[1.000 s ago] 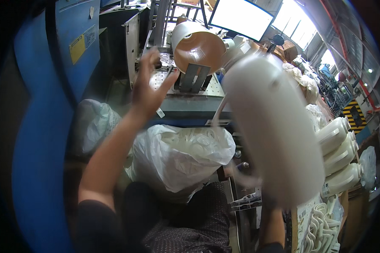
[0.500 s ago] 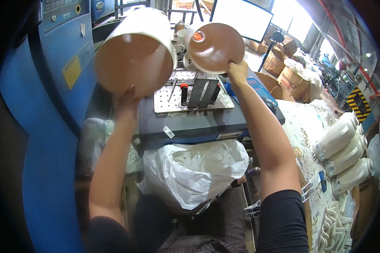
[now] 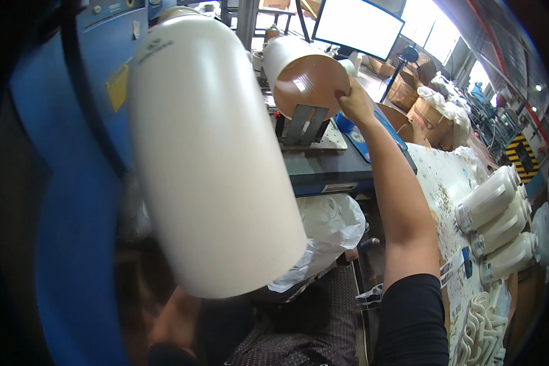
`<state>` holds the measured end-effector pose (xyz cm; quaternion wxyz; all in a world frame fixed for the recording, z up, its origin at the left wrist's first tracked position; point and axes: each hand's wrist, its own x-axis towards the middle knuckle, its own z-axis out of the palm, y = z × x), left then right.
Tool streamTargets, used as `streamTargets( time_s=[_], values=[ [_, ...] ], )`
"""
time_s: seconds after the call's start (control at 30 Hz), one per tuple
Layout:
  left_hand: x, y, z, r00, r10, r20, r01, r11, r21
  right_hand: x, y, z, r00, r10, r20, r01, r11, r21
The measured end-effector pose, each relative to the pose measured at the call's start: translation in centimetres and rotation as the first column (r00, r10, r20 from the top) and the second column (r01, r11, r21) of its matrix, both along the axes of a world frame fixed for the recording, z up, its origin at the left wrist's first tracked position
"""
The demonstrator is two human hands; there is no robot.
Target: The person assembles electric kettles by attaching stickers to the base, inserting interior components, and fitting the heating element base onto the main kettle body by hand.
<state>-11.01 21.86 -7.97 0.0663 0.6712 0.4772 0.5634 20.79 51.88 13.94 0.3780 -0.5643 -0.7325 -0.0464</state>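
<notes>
A large white cylindrical jug body (image 3: 216, 165) with a small dark print near its far end fills the left middle, close to me and tilted. My left forearm (image 3: 177, 317) reaches its near lower end, where the jug body hides my left hand. My right hand (image 3: 355, 105) is closed on the rim of a second white jug body (image 3: 283, 53), whose brown inside faces me. In front of that opening stands an upright slotted metal bracket (image 3: 306, 127); whether the two touch, I cannot tell. The bracket is on a perforated metal plate (image 3: 334, 139), mostly covered.
A white bag (image 3: 332, 226) of white plastic parts is below the bench. On the right worktable (image 3: 430, 177), several finished-looking white jugs (image 3: 500, 226) lie near a pile of white handles (image 3: 485, 329). A blue machine cabinet (image 3: 73, 244) borders the left; a monitor (image 3: 360, 27) stands behind.
My left hand has brought its jug body down toward me, turning its outer side into view. The right-hand jug body has dropped lower, to the bracket. The view has shifted slightly.
</notes>
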Motion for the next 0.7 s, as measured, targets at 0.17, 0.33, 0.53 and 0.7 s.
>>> streamTargets(
  time_s=[0.17,0.33,0.53,0.7],
  values=[
    [1.7,-5.3,-0.1,0.973,-0.091,-0.211,0.102,0.994,0.042,-2.2,-12.2,-0.1,0.685,0.443,-0.578,-0.386,0.894,0.228],
    [3.3,-10.4,-0.9,0.944,-0.17,-0.283,0.194,0.979,0.056,0.1,-35.2,-5.5,0.418,0.612,-0.671,-0.907,0.329,-0.265],
    [7.0,-14.2,-1.5,0.804,-0.401,0.44,0.43,0.902,0.037,8.7,-44.5,-18.7,0.675,0.353,-0.648,-0.508,0.859,-0.062],
    [-0.4,-11.5,1.4,0.433,-0.31,0.847,0.757,0.635,-0.155,9.8,-50.3,-20.8,0.733,0.421,-0.534,-0.501,0.866,-0.004]
  ],
)
